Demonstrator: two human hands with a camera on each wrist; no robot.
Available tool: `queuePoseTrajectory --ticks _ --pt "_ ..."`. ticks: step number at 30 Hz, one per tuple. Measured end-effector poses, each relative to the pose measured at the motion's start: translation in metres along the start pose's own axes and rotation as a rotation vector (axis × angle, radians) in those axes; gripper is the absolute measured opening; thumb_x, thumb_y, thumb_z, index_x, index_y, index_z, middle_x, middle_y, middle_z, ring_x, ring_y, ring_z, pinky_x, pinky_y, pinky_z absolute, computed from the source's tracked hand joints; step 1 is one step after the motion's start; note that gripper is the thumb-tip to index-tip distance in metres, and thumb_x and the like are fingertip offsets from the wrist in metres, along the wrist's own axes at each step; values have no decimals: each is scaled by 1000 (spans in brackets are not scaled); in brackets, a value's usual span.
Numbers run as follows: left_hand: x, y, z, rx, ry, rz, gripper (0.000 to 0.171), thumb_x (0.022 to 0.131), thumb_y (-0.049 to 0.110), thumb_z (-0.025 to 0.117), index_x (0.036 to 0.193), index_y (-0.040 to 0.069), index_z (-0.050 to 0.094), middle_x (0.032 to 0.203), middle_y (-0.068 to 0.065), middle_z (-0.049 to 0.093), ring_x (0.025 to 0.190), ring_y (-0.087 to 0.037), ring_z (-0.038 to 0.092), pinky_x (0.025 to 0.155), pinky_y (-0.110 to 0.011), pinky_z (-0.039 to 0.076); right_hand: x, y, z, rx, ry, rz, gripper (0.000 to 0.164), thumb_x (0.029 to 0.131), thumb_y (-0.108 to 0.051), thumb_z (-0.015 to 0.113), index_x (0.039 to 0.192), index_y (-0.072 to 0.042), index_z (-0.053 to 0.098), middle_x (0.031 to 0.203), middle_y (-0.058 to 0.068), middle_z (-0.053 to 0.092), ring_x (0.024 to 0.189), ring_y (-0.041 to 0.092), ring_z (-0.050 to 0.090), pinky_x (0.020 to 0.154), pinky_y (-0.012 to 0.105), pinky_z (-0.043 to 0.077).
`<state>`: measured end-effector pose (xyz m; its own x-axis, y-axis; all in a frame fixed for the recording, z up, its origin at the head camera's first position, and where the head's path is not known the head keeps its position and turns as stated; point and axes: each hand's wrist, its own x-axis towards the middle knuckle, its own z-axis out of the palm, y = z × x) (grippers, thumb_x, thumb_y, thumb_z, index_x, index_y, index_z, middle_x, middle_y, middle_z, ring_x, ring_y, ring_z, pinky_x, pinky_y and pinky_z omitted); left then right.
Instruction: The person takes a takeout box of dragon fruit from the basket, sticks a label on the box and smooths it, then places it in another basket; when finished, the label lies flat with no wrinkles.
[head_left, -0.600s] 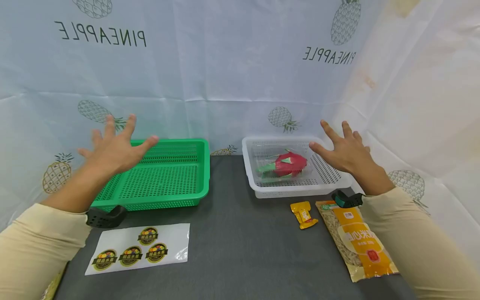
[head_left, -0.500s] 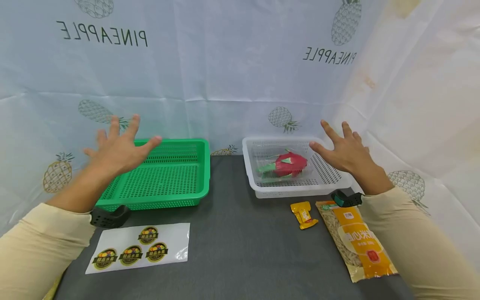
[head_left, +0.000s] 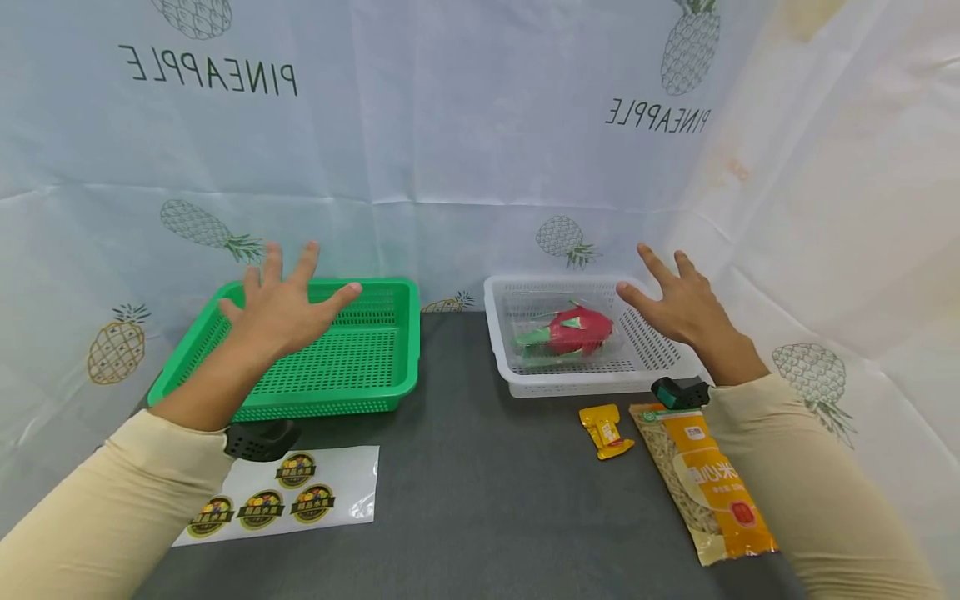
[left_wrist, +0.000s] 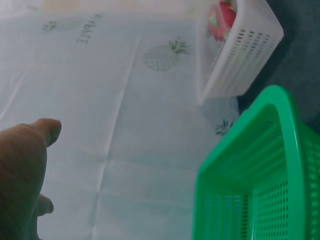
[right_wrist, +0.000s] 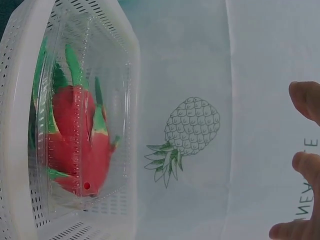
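Note:
My left hand [head_left: 279,315] hovers over the green basket [head_left: 405,346], its fingers spread and nothing in them. In the left wrist view its thumb [left_wrist: 47,131] shows at the left edge, apart from the basket. Over the right end of the white basket [head_left: 570,385] my right hand [head_left: 681,307] is held up, fingers spread and holding nothing. Inside the white basket lies a clear plastic box [right_wrist: 112,165] with a red and green dragon fruit [head_left: 581,329] in it. The green basket has no contents showing.
A white sheet of round fruit stickers [head_left: 352,492] lies in front of the green basket, partly under my left wrist. A small yellow packet [head_left: 606,431] and a yellow-orange food bag [head_left: 712,487] lie at the right. A pineapple-print cloth [head_left: 465,125] hangs behind.
My left hand has moved right and slightly down over the green basket, its forearm now covering part of the sticker sheet. My right hand has barely shifted.

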<state>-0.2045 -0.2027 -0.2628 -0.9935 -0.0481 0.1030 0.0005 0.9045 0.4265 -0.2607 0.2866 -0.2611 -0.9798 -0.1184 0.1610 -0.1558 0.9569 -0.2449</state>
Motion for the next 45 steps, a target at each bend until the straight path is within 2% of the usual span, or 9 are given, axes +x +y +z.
queuePoseTrajectory --ticks 15,26,31,45 --pt "2 21 31 -58 -24 19 98 83 83 30 156 28 -4 155 -21 -19 137 -54 -8 93 -78 -2 12 10 18 95 -9 -12 81 93 -66 38 156 -29 2 153 33 -2 128 66 11 89 80 16" --pt "4 46 57 -94 -34 51 96 83 82 32 156 28 1 158 -19 -13 140 -49 -3 99 -74 2 20 24 28 153 -31 -11 80 95 -62 39 157 -26 2 152 35 1 129 64 14 91 79 16" --pt "5 58 70 -110 -59 58 95 84 81 33 157 29 3 158 -16 -13 141 -47 -2 101 -72 3 22 30 32 173 -44 -14 79 96 -60 39 157 -24 2 151 36 3 130 63 15 92 79 15" --pt "7 81 98 -180 -70 102 91 86 77 39 156 31 5 159 -12 -10 142 -44 0 104 -68 2 35 35 50 231 -75 -4 78 97 -59 37 157 -22 2 153 32 10 134 57 13 94 78 14"
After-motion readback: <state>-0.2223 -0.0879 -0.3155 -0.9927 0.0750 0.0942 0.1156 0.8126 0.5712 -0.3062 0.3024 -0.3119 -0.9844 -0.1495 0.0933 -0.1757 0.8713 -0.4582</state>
